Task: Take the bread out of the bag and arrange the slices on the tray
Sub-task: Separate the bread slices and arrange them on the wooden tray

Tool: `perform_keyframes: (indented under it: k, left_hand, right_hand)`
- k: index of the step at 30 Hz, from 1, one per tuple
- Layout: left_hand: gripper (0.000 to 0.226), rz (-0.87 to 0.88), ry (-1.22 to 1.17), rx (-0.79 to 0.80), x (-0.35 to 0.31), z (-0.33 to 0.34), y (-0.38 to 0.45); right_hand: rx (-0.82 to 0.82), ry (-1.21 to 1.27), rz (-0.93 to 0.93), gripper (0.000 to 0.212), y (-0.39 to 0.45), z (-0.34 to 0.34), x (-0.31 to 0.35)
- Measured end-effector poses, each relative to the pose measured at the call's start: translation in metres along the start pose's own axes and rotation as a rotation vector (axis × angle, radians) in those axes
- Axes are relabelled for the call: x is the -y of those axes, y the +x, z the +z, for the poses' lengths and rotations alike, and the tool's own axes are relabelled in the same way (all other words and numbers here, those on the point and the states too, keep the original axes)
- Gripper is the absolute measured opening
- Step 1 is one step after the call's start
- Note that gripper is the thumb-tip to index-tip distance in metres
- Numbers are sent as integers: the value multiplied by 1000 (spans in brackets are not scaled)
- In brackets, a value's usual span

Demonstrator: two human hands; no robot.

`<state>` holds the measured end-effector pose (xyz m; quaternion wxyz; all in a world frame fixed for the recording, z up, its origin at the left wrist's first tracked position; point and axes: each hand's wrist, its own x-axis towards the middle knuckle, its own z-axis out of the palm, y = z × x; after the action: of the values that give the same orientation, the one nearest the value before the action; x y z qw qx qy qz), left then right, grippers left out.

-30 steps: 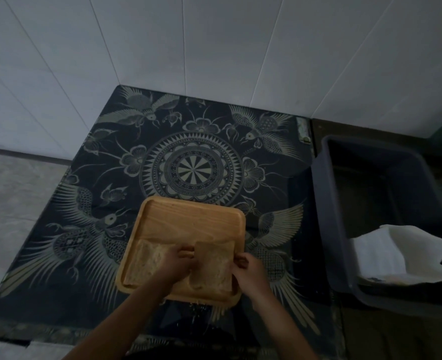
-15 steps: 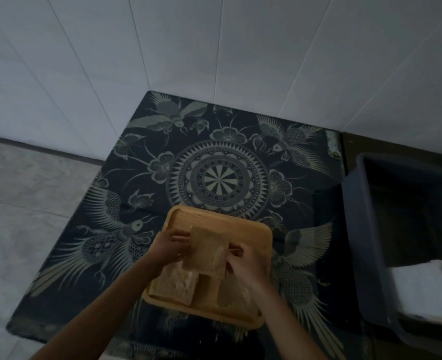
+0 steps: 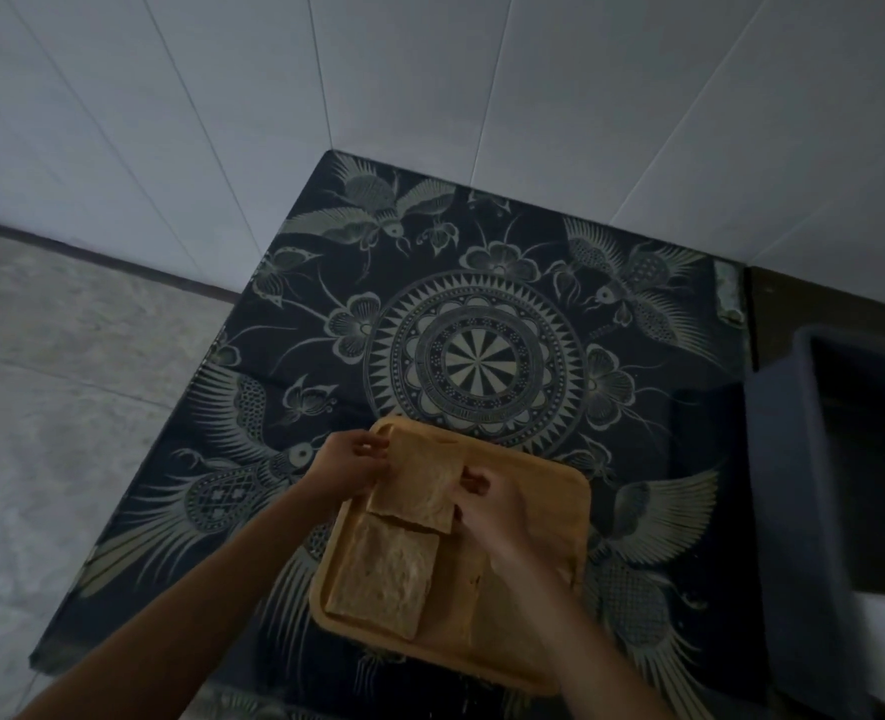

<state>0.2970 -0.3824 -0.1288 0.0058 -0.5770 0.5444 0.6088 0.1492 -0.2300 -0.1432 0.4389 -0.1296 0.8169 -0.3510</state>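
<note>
Head view: both hands pinch one bread slice [image 3: 419,480] above the far-left part of the wooden tray [image 3: 549,491]. The left hand [image 3: 349,467] grips its left edge, the right hand [image 3: 487,506] its right edge. The slice is tilted, its face turned toward the camera, its long axis running from the tray's far corner toward the person. A second slice [image 3: 383,579] lies flat on the tray just below it, and a third [image 3: 456,579] beside that. The tray rests on the patterned desk [image 3: 482,304]; a dark bin [image 3: 793,459] stands to the right.

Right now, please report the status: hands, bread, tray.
Left hand and right hand both pinch one bread slice over the tray's far end. Another slice lies flat below it. Nothing in the way.
</note>
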Motion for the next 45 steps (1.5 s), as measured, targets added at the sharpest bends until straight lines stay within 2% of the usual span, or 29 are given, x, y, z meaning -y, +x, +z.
perform_keyframes:
  k: [7,14,21,26,32,36,42,45]
  left_hand:
    - [24,3,119,-42,7,-6,17]
    - [25,185,357,-119,11,-4,15]
    - [20,277,404,-193,13,-3,12]
    - [19,302,445,-170,10,-5,4]
    - [20,348,539,-242,4,-2,-19]
    - [22,391,537,-197,5,15,-39]
    - [14,389,509,-87,15,53,-62]
    - [14,384,529,-12,21,74,-72]
  right_hand:
    - [-19,-19,9,38,13,14,-5]
    - [-58,-60,-44,19,15,19,-13]
    - [-56,-44,-26,26,16,20,-14]
    - [-18,-2,-10,29,13,16,-10]
    - [-43,84,-60,22,-1,-9,-11]
    - [-101,59,-125,16,-11,-40,-20]
    - [-209,14,-109,8,-34,-83,-47]
    - [-255,-41,-101,12,-47,-98,-64]
